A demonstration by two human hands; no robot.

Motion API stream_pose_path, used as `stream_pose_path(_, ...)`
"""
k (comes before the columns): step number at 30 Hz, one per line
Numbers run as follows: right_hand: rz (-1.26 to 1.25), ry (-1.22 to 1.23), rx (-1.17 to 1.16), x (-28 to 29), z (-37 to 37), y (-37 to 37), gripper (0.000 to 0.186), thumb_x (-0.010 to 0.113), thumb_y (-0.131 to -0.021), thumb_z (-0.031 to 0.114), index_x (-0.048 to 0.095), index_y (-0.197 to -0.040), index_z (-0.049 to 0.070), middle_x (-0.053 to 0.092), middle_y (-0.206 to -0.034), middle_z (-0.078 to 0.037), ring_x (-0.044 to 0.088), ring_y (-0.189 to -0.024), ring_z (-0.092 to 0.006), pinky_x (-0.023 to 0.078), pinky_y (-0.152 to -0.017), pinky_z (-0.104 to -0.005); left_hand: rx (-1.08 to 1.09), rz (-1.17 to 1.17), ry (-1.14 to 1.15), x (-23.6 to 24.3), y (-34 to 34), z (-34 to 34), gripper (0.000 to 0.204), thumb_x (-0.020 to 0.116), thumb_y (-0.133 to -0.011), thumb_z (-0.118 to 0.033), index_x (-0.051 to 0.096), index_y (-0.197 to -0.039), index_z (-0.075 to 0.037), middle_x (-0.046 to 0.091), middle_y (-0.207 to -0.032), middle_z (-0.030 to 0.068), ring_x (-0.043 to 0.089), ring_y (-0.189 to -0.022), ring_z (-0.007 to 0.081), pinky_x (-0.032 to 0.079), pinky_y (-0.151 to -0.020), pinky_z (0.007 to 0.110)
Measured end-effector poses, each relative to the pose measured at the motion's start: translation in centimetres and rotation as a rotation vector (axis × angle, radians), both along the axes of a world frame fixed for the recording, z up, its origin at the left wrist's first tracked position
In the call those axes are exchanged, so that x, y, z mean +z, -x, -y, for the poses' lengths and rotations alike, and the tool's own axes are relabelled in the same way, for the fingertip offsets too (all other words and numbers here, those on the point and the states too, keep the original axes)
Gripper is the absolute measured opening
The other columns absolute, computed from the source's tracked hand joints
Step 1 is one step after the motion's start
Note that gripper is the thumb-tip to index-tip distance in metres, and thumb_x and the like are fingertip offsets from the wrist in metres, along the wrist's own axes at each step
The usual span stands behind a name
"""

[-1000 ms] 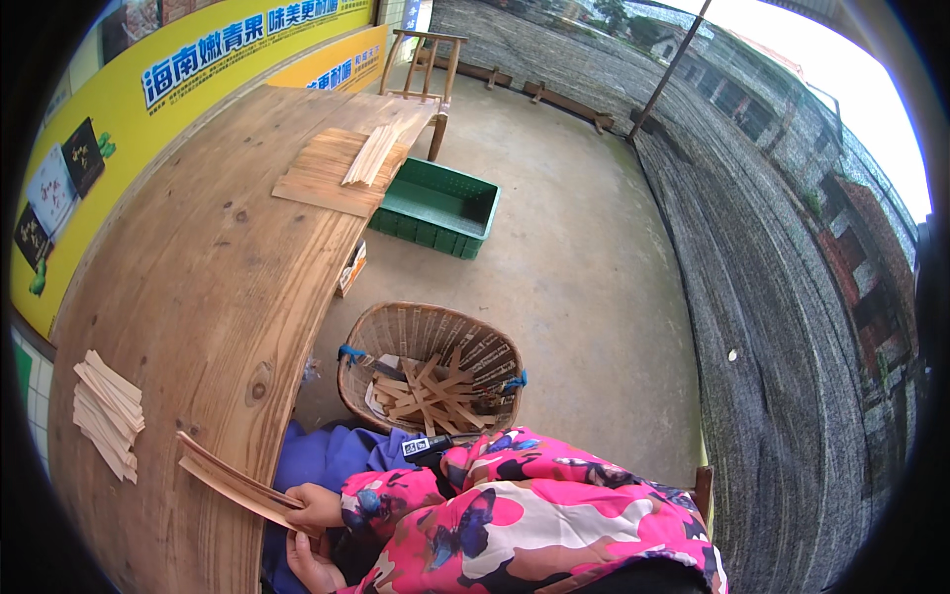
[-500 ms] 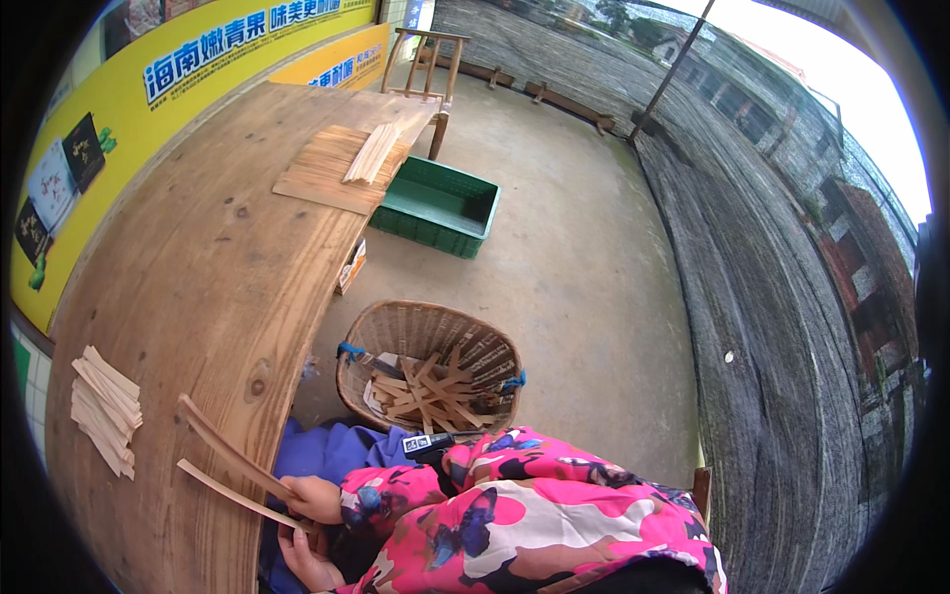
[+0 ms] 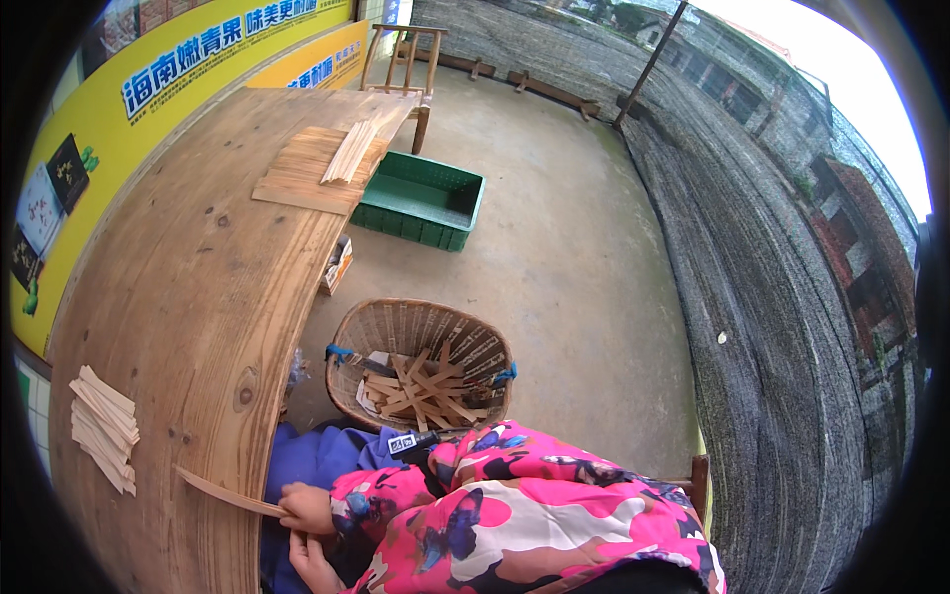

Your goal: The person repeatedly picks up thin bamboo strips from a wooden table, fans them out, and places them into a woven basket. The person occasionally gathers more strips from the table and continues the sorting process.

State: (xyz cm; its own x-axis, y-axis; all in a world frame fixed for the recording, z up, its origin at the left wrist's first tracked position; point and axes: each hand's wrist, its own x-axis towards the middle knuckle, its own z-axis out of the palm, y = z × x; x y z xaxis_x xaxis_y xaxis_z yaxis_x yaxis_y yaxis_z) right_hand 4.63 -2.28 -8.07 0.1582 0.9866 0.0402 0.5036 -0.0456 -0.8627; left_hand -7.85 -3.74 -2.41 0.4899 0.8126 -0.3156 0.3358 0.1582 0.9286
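A thin, pale wooden strip (image 3: 230, 495) reaches from the near table over its edge to my hands. My right hand (image 3: 306, 509), the upper one, is closed around its near end. Just below, my left hand (image 3: 314, 564) has its fingers raised and pressed together against the same end, partly hidden by the right hand. Whether one strip or two lie together there, I cannot tell. Past the strip, a fanned stack of similar strips (image 3: 104, 431) rests on the wooden table (image 3: 188, 327).
Beside my legs stands a woven basket (image 3: 421, 312) with blue ties, several strips inside. A green plastic crate (image 3: 408, 228) is on the floor farther off. Flat wooden sheets (image 3: 297, 173) and a bundle of strips (image 3: 349, 150) lie at the table's far end, near a chair (image 3: 406, 59).
Two strips stood apart, one in each hand; now a single line of strip shows, with my hands closer together. The whole view has shifted slightly.
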Motion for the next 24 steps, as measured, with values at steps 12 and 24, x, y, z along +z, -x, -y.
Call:
stream_pose_path(12, 0.598, -0.281, 0.476, 3.7, -8.2, -8.4, 0.027, 0.065, -0.066, 0.037, 0.065, -0.075, 0.011, 0.062, -0.068, -0.011, 0.062, -0.069, -0.0300, 0.049, -0.061, -0.0405, -0.002, -0.555, -1.224, 4.5, 2.3, -9.9, 0.047, 0.064, -0.065, -0.012, 0.053, -0.111, -0.008, 0.048, -0.114, 0.0126, 0.040, -0.116, 0.0305, 0.028, -0.099, 0.048)
stream_pose_path(24, 0.587, -0.472, 0.174, 3.6, -11.2, -10.3, 0.030, 0.072, -0.056, 0.037, 0.062, -0.072, 0.013, 0.050, -0.091, -0.004, 0.044, -0.094, -0.0241, 0.035, -0.080, -0.0376, -0.053, -0.354, -0.866, -1.0, 6.2, -16.6, 0.024, 0.055, -0.076, -0.001, 0.058, -0.099, -0.004, 0.052, -0.094, 0.0106, 0.050, -0.090, 0.0303, 0.040, -0.080, 0.038)
